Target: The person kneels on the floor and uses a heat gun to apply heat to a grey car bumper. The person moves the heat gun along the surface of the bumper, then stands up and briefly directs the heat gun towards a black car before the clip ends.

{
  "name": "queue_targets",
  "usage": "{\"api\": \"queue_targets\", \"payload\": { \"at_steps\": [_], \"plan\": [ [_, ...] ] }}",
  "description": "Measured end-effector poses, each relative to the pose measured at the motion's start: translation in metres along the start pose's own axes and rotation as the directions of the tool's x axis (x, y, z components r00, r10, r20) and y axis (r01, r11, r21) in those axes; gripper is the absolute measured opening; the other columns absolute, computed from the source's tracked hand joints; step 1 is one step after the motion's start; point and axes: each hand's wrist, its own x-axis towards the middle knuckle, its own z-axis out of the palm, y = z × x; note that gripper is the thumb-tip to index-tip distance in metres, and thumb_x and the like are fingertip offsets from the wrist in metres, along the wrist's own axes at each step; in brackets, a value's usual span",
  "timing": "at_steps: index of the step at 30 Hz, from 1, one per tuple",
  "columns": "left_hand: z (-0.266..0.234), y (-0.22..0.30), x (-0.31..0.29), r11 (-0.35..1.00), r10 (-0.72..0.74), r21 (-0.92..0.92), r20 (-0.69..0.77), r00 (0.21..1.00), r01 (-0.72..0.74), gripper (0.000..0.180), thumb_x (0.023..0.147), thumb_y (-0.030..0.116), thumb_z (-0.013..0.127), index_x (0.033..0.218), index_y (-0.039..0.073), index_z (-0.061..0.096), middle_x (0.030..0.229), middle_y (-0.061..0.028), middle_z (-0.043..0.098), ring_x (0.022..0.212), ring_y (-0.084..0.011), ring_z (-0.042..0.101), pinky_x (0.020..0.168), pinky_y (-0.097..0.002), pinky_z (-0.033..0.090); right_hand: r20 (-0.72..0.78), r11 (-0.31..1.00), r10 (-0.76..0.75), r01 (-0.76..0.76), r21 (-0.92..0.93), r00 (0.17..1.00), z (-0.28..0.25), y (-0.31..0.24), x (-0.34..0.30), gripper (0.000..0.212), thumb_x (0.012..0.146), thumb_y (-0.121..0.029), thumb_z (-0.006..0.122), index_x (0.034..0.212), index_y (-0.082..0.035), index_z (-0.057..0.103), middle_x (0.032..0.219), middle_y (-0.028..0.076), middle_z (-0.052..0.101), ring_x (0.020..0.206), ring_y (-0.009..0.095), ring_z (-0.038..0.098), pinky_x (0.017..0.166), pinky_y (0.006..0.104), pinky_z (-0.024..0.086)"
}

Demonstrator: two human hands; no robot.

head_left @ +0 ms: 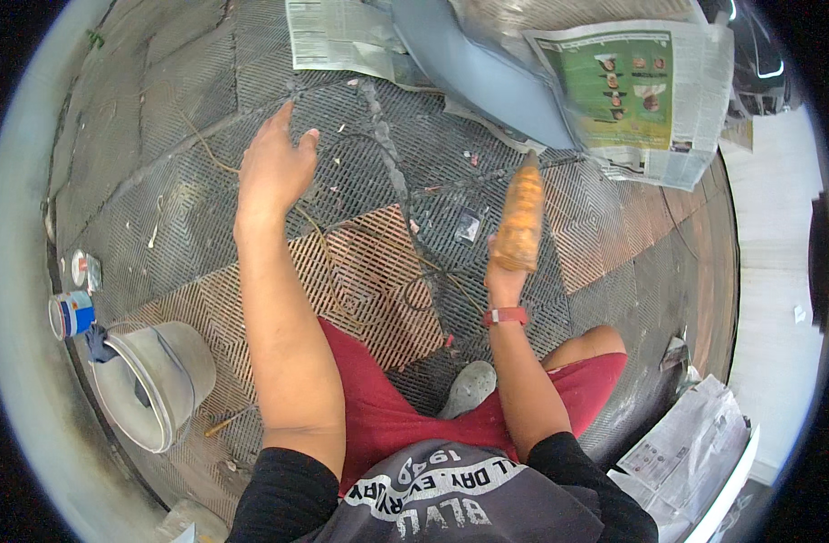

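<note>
My left hand (276, 163) reaches forward over the floor mats, empty, with the index finger stretched out and the thumb apart. My right hand (505, 282) is closed round the near end of a long, tapered, orange-brown object (520, 217) with a mottled surface; motion blur hides its exact kind. Its narrow far tip is at the lower edge of a curved, smooth grey-blue panel (487, 77); whether they touch I cannot tell. Printed newspaper sheets (700, 100) border the panel on its right, and another newspaper sheet (338, 41) lies at its left.
A white bucket (184, 362) with a dark cloth (100, 344) on its rim stands at the left, near a blue tin (72, 314). A thin hose (319, 240) winds across ribbed floor mats (378, 271). A small packet (469, 224) lies ahead. More newspaper (690, 443) is at lower right.
</note>
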Motion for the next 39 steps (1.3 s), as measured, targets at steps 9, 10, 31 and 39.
{"api": "queue_targets", "payload": {
  "at_steps": [9, 10, 31, 39],
  "plan": [
    [-0.018, -0.007, -0.010, 1.000, -0.021, -0.009, -0.037, 0.999, 0.020, 0.067, 0.101, 0.032, 0.066, 0.158, 0.000, 0.050, 0.158, -0.0271, 0.053, 0.149, -0.0407, 0.049, 0.124, -0.0465, 0.038, 0.228, 0.955, -0.296, 0.295, 0.038, 0.928, 0.103, -0.066, 0.005, 0.044, 0.092, -0.015, 0.079, 0.127, -0.004, 0.054, 0.115, 0.024, 0.071, 0.110, 0.046, 0.069, 0.092, 0.0484, 0.054],
    [-0.019, -0.010, -0.011, 1.000, -0.018, -0.013, -0.045, 0.999, 0.017, 0.067, 0.101, 0.032, 0.066, 0.158, 0.000, 0.050, 0.158, -0.0270, 0.053, 0.149, -0.0405, 0.049, 0.124, -0.0464, 0.038, 0.243, 0.954, -0.301, 0.294, 0.064, 0.922, 0.113, -0.077, 0.006, 0.045, 0.092, -0.015, 0.079, 0.127, -0.003, 0.053, 0.115, 0.024, 0.071, 0.111, 0.047, 0.069, 0.093, 0.0492, 0.054],
    [-0.030, -0.031, -0.008, 0.993, -0.074, -0.100, -0.071, 0.995, 0.066, 0.065, 0.102, 0.030, 0.065, 0.158, 0.001, 0.049, 0.158, -0.0237, 0.054, 0.146, -0.0404, 0.053, 0.122, -0.0512, 0.040, 0.385, 0.887, -0.425, 0.463, -0.005, 0.819, 0.197, -0.256, 0.058, 0.058, 0.092, -0.007, 0.073, 0.141, 0.008, 0.046, 0.140, 0.033, 0.058, 0.132, 0.050, 0.057, 0.111, 0.0506, 0.047],
    [-0.028, -0.036, -0.003, 0.992, -0.090, -0.099, -0.065, 0.994, 0.084, 0.064, 0.102, 0.030, 0.064, 0.158, 0.001, 0.049, 0.157, -0.0248, 0.055, 0.146, -0.0408, 0.052, 0.121, -0.0485, 0.042, 0.349, 0.785, -0.569, 0.618, -0.039, 0.745, 0.145, -0.236, 0.011, 0.060, 0.093, -0.004, 0.070, 0.145, 0.009, 0.043, 0.140, 0.034, 0.055, 0.134, 0.052, 0.052, 0.115, 0.0513, 0.042]
  ]
}}
